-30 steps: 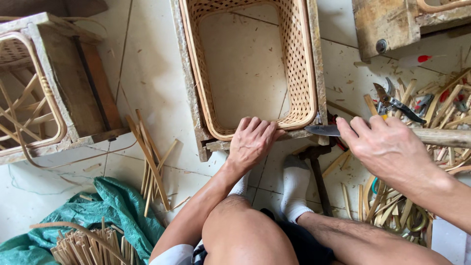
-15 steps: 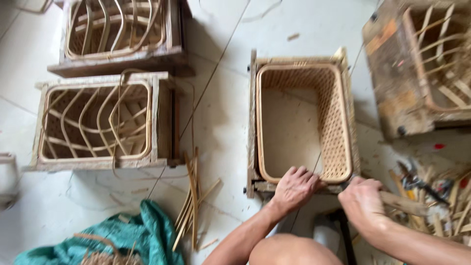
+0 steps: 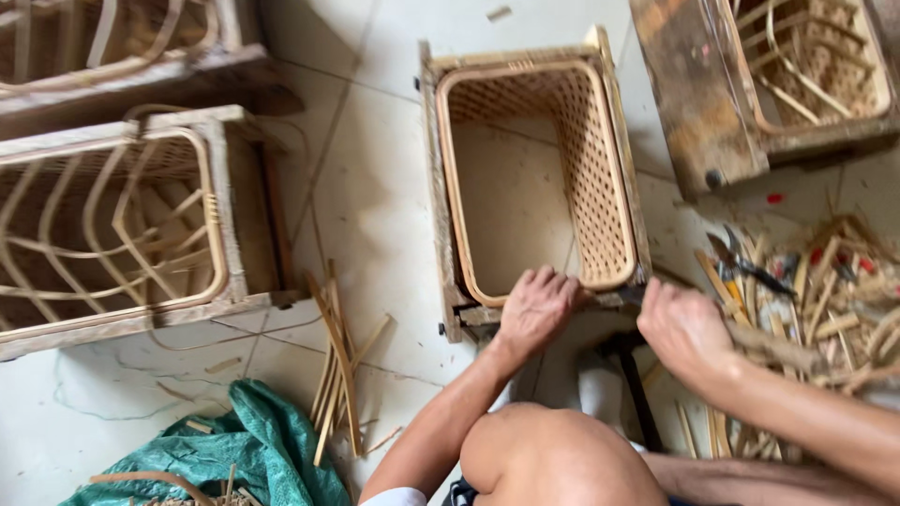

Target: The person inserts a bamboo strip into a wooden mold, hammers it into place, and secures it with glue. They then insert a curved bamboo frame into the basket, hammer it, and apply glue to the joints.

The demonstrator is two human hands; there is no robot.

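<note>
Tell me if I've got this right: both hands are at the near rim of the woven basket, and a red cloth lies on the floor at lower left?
Not quite: the head view shows the cloth is green, not red. The left hand and right hand are at the near rim of the woven basket.

Daylight is falling on a pale tiled floor (image 3: 375,178), where wooden frames (image 3: 131,225), cane offcuts (image 3: 337,365) and a green tarp (image 3: 253,450) are lying.

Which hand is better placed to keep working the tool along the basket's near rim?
Right, probably. The right hand grips a dark tool at the woven basket's near right corner, while the left hand lies flat on the rim, bracing it.
</note>
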